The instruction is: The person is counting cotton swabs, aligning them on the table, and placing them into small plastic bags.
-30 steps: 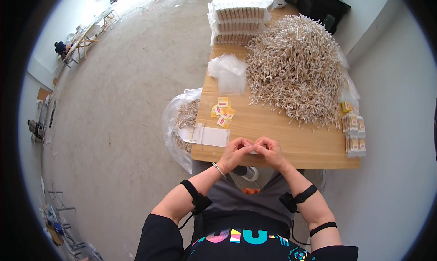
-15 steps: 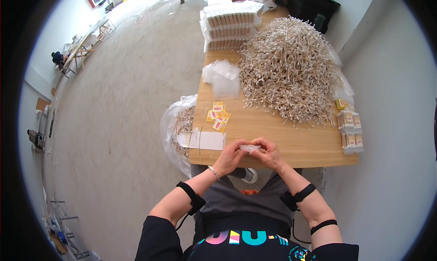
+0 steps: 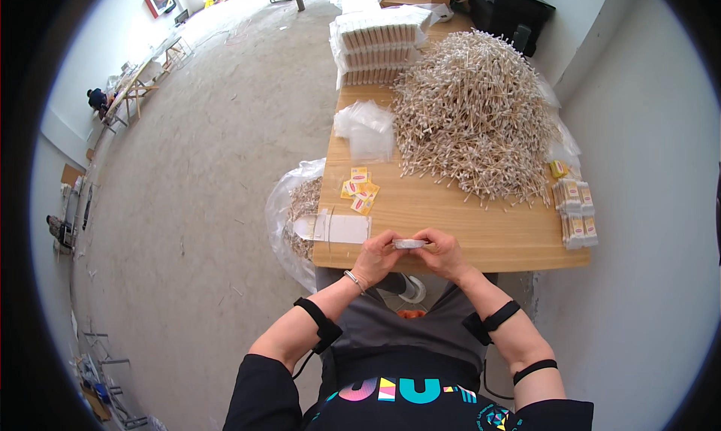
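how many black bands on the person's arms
3: one on the left forearm, and two on the right arm, one near the elbow and one further up. Others may be hidden.

Bright, even daylight on my feed, strongest at the top left where the concrete floor [image 3: 225, 130] washes out near white. Shadows are soft: a faint one under the near edge of the counter [image 3: 481, 235], nothing hard. No real glare, just a mild sheen on the clear plastic bags [image 3: 366, 127]. Centre is sharp; I can resolve single sticks in the pile [image 3: 473, 108]. Heavy fisheye: the counter's edges bow, the rim is black vignette, and detail smears toward it.
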Action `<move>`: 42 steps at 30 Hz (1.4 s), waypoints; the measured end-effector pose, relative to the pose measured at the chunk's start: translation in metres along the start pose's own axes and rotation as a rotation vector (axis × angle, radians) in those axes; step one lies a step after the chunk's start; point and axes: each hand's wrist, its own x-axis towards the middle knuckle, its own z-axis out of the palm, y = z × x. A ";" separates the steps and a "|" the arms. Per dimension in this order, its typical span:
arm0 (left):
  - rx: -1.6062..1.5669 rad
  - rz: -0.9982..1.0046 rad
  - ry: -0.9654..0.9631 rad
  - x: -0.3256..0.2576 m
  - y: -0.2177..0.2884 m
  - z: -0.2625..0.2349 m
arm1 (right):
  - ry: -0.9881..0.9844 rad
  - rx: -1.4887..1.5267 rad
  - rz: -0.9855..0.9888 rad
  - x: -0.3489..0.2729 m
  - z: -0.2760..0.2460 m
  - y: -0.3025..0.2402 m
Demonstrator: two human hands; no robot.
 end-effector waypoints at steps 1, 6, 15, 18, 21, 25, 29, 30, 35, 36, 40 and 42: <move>0.077 0.043 -0.014 0.001 0.003 -0.001 | 0.000 -0.001 0.000 0.000 0.002 0.001; 0.075 0.026 -0.013 0.001 -0.015 0.003 | -0.096 0.033 0.090 0.001 0.008 0.007; 0.238 -0.050 -0.122 0.006 -0.008 -0.005 | -0.166 -0.261 -0.045 0.003 -0.001 0.018; 0.159 -0.017 -0.083 0.003 -0.005 -0.004 | -0.125 -0.047 0.063 0.004 0.000 0.001; 0.157 0.042 -0.055 0.002 -0.007 -0.003 | -0.124 -0.076 0.008 0.005 0.004 -0.004; 0.097 0.035 -0.057 0.002 -0.014 -0.003 | -0.084 -0.082 0.022 0.003 0.012 0.008; 0.117 0.170 -0.052 0.001 -0.012 -0.010 | -0.107 -0.080 0.028 0.004 0.011 0.016; 0.153 0.113 -0.069 0.002 -0.012 -0.011 | -0.110 -0.096 0.001 0.005 0.011 0.018; 0.228 0.038 -0.065 0.003 -0.007 -0.012 | -0.104 -0.165 -0.035 0.006 0.010 0.023; 0.216 0.021 -0.077 0.004 -0.005 -0.012 | -0.113 -0.183 -0.032 0.006 0.009 0.025; 0.007 0.115 -0.014 0.002 0.005 -0.009 | -0.115 -0.010 0.125 0.008 0.004 -0.002; 0.000 0.104 -0.024 0.003 0.011 -0.008 | -0.039 0.018 0.047 0.008 0.000 -0.006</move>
